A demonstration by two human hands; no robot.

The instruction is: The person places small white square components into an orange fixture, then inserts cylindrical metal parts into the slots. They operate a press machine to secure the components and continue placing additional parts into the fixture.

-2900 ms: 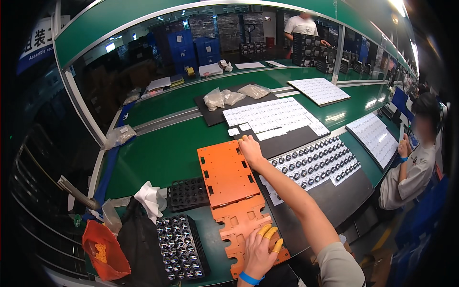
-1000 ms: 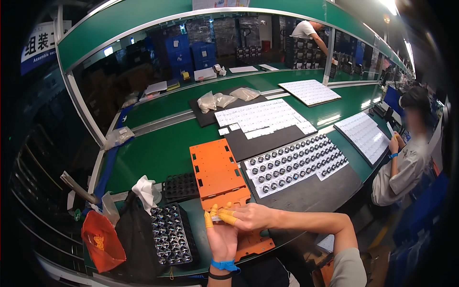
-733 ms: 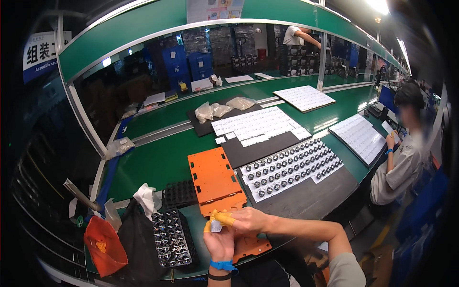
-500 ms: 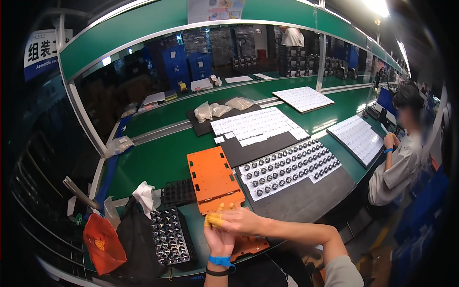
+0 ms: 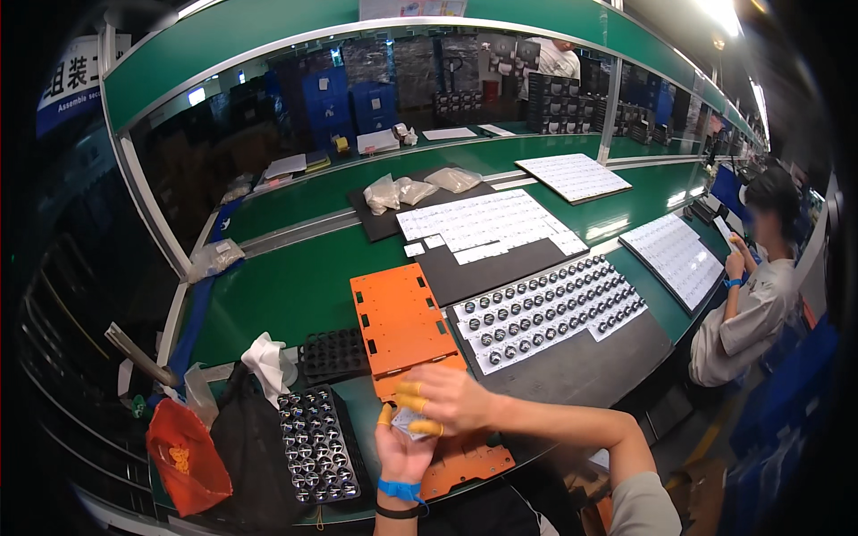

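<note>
My left hand (image 5: 404, 457), with a blue band at its wrist, is closed on a small white board (image 5: 409, 423), partly hidden by fingers. Over the board is my right hand (image 5: 456, 399), its fingers apart in yellow finger covers; one fingertip overlaps the board's edge. Both hands are above the near part of an orange fixture, where a lower orange plate (image 5: 478, 466) shows beside my wrist. The fixture's raised orange panel (image 5: 398, 317), with slots along its sides, lies just beyond my hands.
Left of my hands stands a black tray of shiny round parts (image 5: 315, 447), with another black tray (image 5: 331, 355) behind. An orange-red bag (image 5: 185, 460) sits farther left. White boards with black round parts (image 5: 536, 313) lie on a dark mat at right. A co-worker (image 5: 755, 286) sits beyond.
My right hand's fingers have spread and lifted from my left fingertips, and the white board now shows between the hands. The whole view has shifted slightly.
</note>
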